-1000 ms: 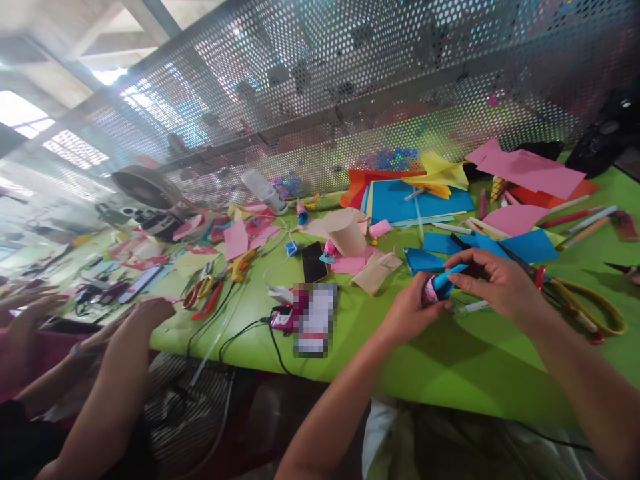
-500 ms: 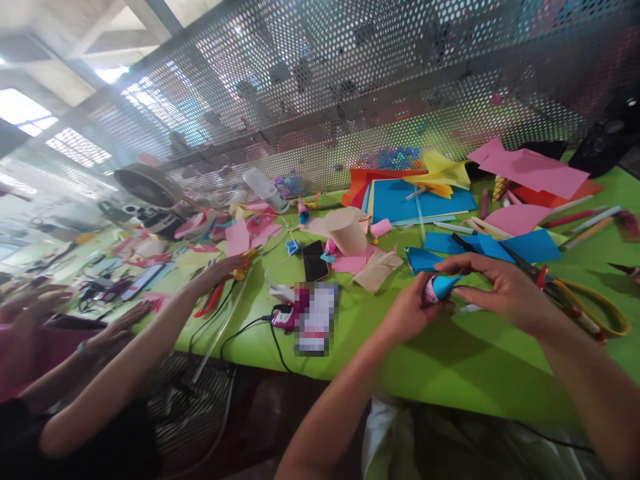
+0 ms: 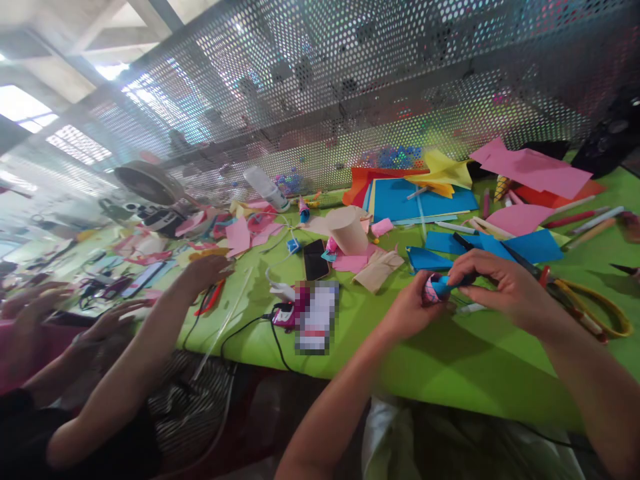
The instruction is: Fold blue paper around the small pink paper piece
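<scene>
Gripping the pink-patterned piece [image 3: 430, 291], the left hand [image 3: 411, 307] holds it above the counter [image 3: 415, 370]; the right hand [image 3: 490, 279] pinches the blue piece [image 3: 442, 288] projecting from it. A beige cylinder [image 3: 347, 231] rests to the left of both hands.

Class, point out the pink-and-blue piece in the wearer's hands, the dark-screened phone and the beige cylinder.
Pink-and-blue piece [image 3: 441, 287]: head view, on its blue part.
Dark-screened phone [image 3: 316, 261]: head view, on its screen.
Beige cylinder [image 3: 351, 236]: head view, on its side wall.
</scene>
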